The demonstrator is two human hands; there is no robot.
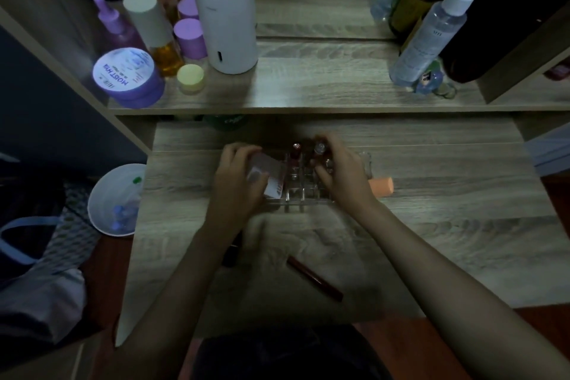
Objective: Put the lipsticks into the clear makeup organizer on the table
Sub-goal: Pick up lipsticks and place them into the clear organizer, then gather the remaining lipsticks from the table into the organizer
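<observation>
Lowering a lipstick into the clear makeup organizer on the counter, right hand grip clamped on it; left hand grips a pink box. Dim light, could miss the slot and tip the neighbouring lipstick.

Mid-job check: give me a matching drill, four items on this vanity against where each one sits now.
Things:
1. dark red tube
2. peach tube
3. white cylinder
4. pink and white pack

Places:
A. upper shelf, beside the purple jars
B. in the left hand, at the left edge of the clear organizer
C. lying on the table nearest the person
D. lying on the table just right of the right hand

Pairs: 1-C, 2-D, 3-A, 4-B
</observation>
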